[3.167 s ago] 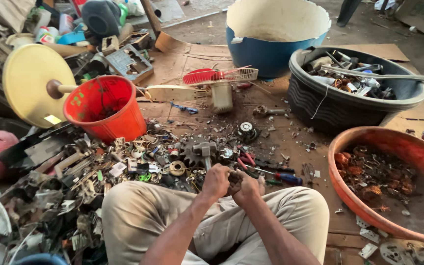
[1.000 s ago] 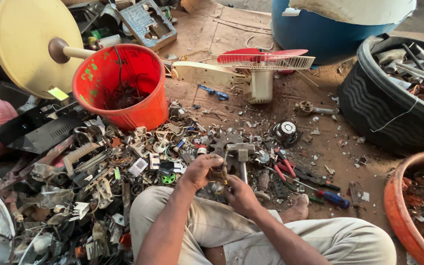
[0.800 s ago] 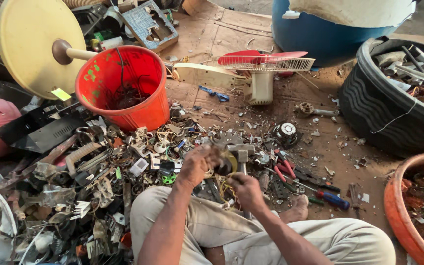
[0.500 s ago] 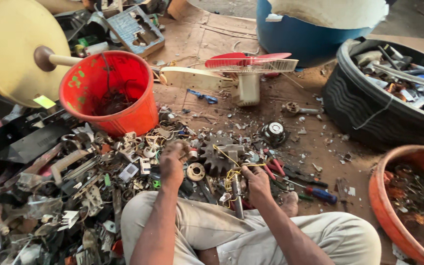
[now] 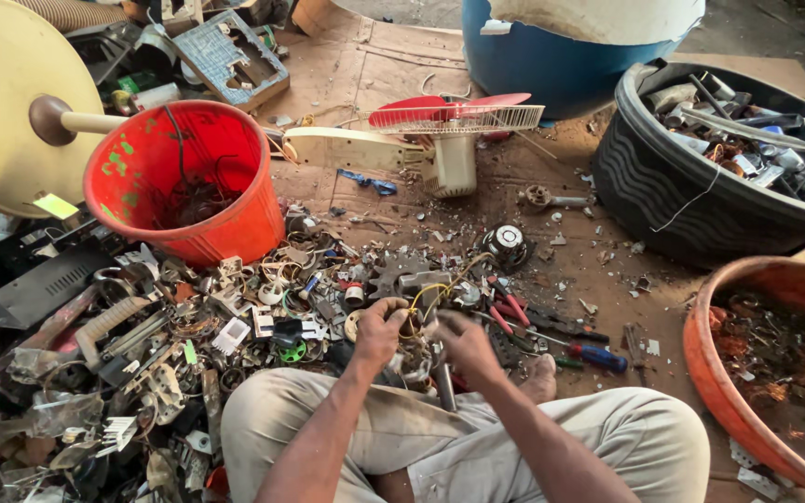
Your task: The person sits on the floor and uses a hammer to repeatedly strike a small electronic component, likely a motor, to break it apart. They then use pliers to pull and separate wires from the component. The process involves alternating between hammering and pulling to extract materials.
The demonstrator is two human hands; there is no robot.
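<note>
Fingers curled tight, the left hand (image 5: pixel 379 328) and right hand (image 5: pixel 465 343) grip a small wired metal part (image 5: pixel 418 328) between them, yellow wires looping up from it, just above the seated person's knees. Around the hands spreads a heap of metal scrap (image 5: pixel 188 345). A red-and-blue-handled screwdriver (image 5: pixel 589 355) lies just right. Farther left stands an orange bucket (image 5: pixel 188 182); a broken fan (image 5: pixel 449 130) lies beyond. A black tub (image 5: pixel 701 200) and an orange basin (image 5: pixel 729 373) sit right.
</note>
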